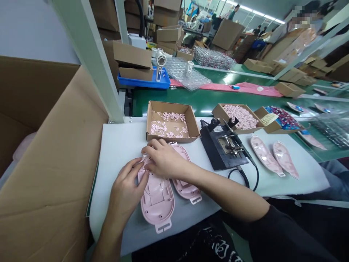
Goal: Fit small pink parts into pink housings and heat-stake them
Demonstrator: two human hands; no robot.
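A pink plastic shell (pixel 159 205) with ribs, small posts and a slotted tab lies hollow side up on the white work mat. My left hand (pixel 127 189) grips its far left edge, thumb and fingers bent together there. Across the far end of the same shell reaches my right hand (pixel 163 156), fingers curled down and close to the left fingertips. Whatever small piece it pinches is hidden under the fingers. A second pink shell (pixel 187 187) lies just right of the first, partly covered by my right hand and forearm.
Beyond my hands stands a cardboard box (pixel 173 138) of small pink parts. To its right are a black fixture (pixel 215 154) with a corded tool, a box of pink pieces (pixel 240 118) and two pink shells (pixel 265 154). A large carton (pixel 54 182) and a post (pixel 95 62) bound the left.
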